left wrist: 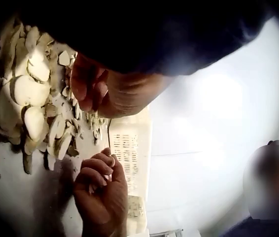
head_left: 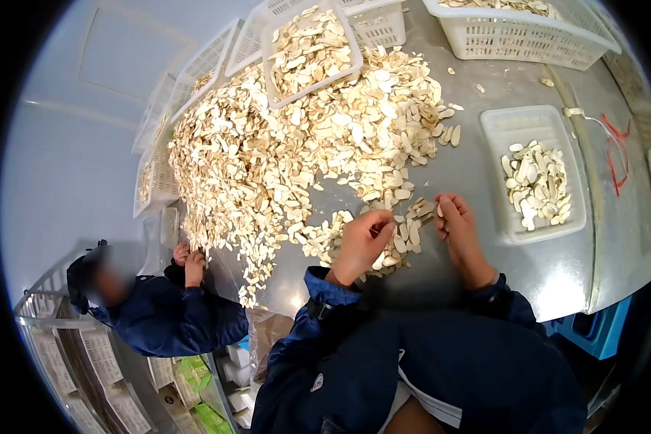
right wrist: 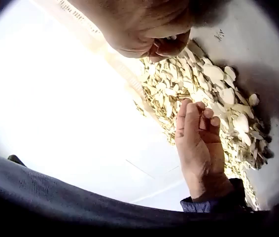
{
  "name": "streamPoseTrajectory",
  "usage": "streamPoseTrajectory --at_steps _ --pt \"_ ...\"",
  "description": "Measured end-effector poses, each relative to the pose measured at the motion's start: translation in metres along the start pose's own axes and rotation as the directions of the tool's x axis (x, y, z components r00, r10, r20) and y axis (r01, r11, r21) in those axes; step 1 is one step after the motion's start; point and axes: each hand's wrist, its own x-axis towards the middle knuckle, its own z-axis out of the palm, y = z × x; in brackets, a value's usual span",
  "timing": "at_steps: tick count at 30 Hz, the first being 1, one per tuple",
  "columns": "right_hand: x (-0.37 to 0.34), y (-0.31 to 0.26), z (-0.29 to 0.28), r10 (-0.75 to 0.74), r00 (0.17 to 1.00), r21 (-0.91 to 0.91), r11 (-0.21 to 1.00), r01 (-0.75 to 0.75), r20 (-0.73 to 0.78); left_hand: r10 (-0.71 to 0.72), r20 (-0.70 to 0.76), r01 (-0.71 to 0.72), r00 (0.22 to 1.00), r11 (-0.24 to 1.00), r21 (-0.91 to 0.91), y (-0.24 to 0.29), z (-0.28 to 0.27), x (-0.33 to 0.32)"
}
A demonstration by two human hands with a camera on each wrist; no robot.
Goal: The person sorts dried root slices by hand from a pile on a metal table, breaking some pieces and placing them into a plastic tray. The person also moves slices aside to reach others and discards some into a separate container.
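Note:
My right hand (head_left: 461, 231) pinches a pale dried slice (head_left: 440, 210) between thumb and fingers, just right of a small pile of slices. That slice also shows at the fingertips of the right hand (left wrist: 102, 190) in the left wrist view. Over the small pile (head_left: 409, 231) is my left hand (head_left: 365, 242), its fingers loosely bent. In the right wrist view no slice shows in the left hand (right wrist: 198, 148). Flat, oval, cream-coloured slices (left wrist: 31, 91) lie close by the left hand. A large heap (head_left: 267, 159) of them spreads beyond, across the metal table.
A white tray (head_left: 490, 134) with some slices stands at the right. Another filled tray (head_left: 358, 58) sits on the heap. White perforated baskets (head_left: 521, 40) line the far side. Red string (head_left: 615, 163) lies at the right edge. Another person (head_left: 188, 318) works at the left.

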Motion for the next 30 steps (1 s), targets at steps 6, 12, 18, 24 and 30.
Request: streamPoseTrajectory --at_steps 6,12,18,24,30 --pt "-0.009 -0.005 0.013 -0.028 0.996 -0.18 0.983 0.043 0.084 0.172 -0.021 -0.156 0.985 0.935 0.319 0.008 0.003 -0.004" --pt "-0.019 -0.014 0.018 -0.28 0.935 -0.793 0.508 0.337 0.218 0.161 -0.049 -0.135 0.986 0.929 0.345 0.005 -0.007 -0.005" --pt "-0.026 -0.012 0.022 -0.318 0.89 -0.902 0.176 0.393 0.326 0.178 -0.145 -0.122 0.973 0.936 0.329 -0.003 -0.022 -0.011" --pt "-0.022 0.0 0.02 -0.332 0.89 -0.908 0.171 0.382 0.312 0.048 -0.149 0.003 0.988 0.946 0.323 -0.009 -0.03 -0.046" --pt "-0.019 -0.002 0.018 -0.372 0.888 -0.813 0.404 0.419 0.272 0.143 -0.103 -0.072 0.984 0.859 0.508 -0.001 -0.002 -0.065"
